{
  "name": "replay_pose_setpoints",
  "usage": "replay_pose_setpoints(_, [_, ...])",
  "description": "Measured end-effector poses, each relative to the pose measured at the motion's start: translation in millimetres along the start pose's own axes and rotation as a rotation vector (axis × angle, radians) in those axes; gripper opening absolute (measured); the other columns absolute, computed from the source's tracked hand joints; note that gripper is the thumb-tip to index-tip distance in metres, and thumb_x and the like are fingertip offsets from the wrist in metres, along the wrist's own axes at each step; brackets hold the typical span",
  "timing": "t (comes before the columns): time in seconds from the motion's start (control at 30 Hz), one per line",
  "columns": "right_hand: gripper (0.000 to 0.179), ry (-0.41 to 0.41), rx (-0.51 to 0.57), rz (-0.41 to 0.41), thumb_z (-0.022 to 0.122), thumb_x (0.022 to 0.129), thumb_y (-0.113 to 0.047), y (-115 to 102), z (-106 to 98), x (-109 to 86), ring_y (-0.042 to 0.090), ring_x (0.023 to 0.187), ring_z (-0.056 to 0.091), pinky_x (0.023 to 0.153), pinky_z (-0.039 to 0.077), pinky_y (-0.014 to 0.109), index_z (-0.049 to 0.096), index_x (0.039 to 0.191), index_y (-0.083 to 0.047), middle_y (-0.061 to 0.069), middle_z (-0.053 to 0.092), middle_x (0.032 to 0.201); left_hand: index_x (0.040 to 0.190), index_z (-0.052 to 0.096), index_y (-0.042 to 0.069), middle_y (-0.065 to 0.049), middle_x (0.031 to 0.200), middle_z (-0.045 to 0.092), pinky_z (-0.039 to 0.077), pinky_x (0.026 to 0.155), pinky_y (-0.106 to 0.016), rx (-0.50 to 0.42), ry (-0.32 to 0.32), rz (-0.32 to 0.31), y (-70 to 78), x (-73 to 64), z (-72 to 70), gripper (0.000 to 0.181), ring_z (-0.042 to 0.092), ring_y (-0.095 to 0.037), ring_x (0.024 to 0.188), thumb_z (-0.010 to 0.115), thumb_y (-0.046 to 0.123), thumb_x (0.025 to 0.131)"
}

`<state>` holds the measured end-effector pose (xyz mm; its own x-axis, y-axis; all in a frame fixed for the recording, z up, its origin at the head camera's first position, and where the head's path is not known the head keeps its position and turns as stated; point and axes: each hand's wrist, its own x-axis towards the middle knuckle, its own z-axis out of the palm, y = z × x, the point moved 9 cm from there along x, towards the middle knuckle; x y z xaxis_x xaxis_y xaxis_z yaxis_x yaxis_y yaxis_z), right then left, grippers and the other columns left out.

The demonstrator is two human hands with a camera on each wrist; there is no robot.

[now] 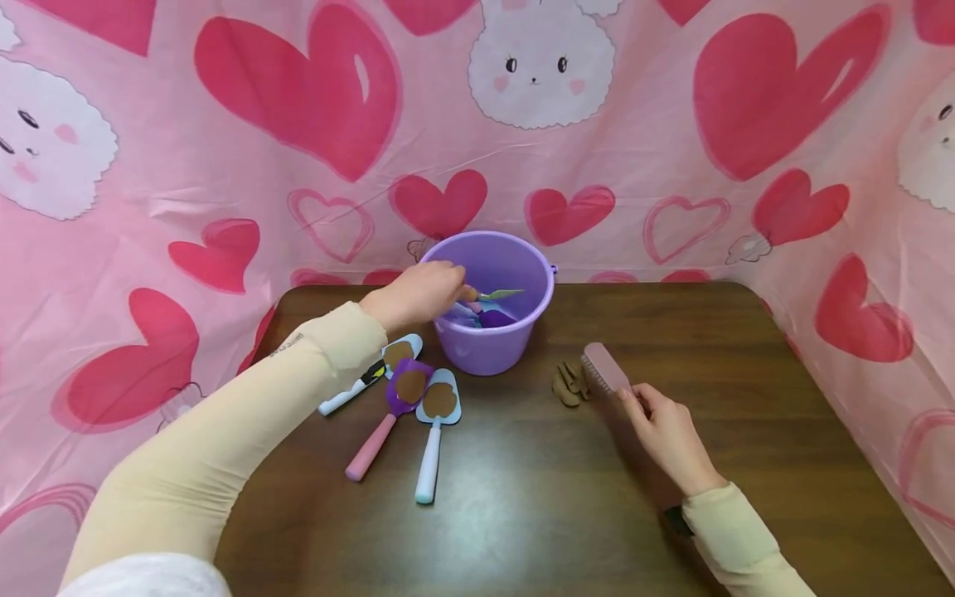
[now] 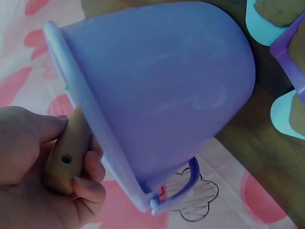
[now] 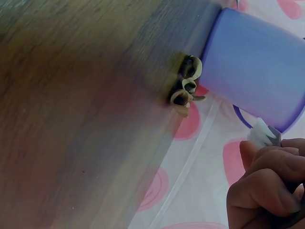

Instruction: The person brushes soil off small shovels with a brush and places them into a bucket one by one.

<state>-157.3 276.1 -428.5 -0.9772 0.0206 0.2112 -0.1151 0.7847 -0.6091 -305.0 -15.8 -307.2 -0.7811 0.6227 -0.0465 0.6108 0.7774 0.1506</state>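
My left hand (image 1: pixel 421 292) reaches over the near left rim of a purple bucket (image 1: pixel 485 356). It grips the wooden handle (image 2: pixel 66 155) of a small tool whose thin green blade (image 1: pixel 503 293) shows inside the bucket. Other tools lie in there, among them a purple blade (image 1: pixel 496 318). On the right side, my right hand (image 1: pixel 667 435) holds a pink brush (image 1: pixel 608 367) by its near end, bristles facing left. Several curled brown scraps (image 1: pixel 565 390) lie on the table just left of the bristles.
Left of the bucket lie a purple scoop with a pink handle (image 1: pixel 370 448), a light blue scoop (image 1: pixel 428 468), and a third blue one (image 1: pixel 403 352), each with a brown patch on its head. The dark wooden table (image 1: pixel 522 497) meets a pink heart-patterned cloth (image 1: pixel 642 133) behind.
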Motion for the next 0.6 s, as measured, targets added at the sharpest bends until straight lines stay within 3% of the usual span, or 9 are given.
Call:
replay_pose_setpoints(0.13, [0.024,0.008,0.003,-0.008,0.062,0.106,-0.025,0,-1,0.1,0.016,0.065,0.051,0.059,0.042,0.029,0.070,0.103,-0.003,0.002,0.064,0.077,0.103,0.070,-0.003,-0.020,0.102,0.069,0.051,0.095,-0.046,0.030,0.003,0.065,7.8,6.5,6.1,0.020,0.066,-0.037,0.102,0.062,0.016,0.105])
replay_pose_setpoints(0.27, [0.021,0.021,0.004,-0.025,0.063,0.106,-0.023,-1,-1,0.5,0.015,0.062,0.050,0.058,0.041,0.028,0.070,0.101,-0.003,0.001,0.061,0.074,0.106,0.070,-0.001,-0.022,0.105,0.065,0.047,0.095,-0.049,0.047,-0.022,0.060,6.8,9.8,14.4,0.020,0.061,-0.041,0.104,0.066,0.018,0.102])
replay_pose_setpoints(0.43, [0.022,0.013,0.007,-0.018,0.062,0.106,-0.024,0,-1,0.1,0.014,0.061,0.048,0.057,0.040,0.028,0.070,0.100,-0.004,0.000,0.058,0.072,0.108,0.074,0.002,-0.022,0.109,0.063,0.042,0.101,-0.052,-0.004,-0.070,0.042,4.1,9.0,22.3,0.018,0.056,-0.041,0.111,0.070,0.017,0.099])
replay_pose_setpoints(0.6, [0.025,-0.003,0.009,-0.001,0.061,0.107,-0.026,3,-1,-0.4,0.015,0.062,0.049,0.057,0.040,0.028,0.070,0.102,-0.003,0.001,0.059,0.073,0.099,0.077,0.003,-0.013,0.095,0.069,0.047,0.094,-0.046,-0.061,-0.035,0.076,3.8,12.4,20.2,0.012,0.062,-0.034,0.101,0.075,0.015,0.095])
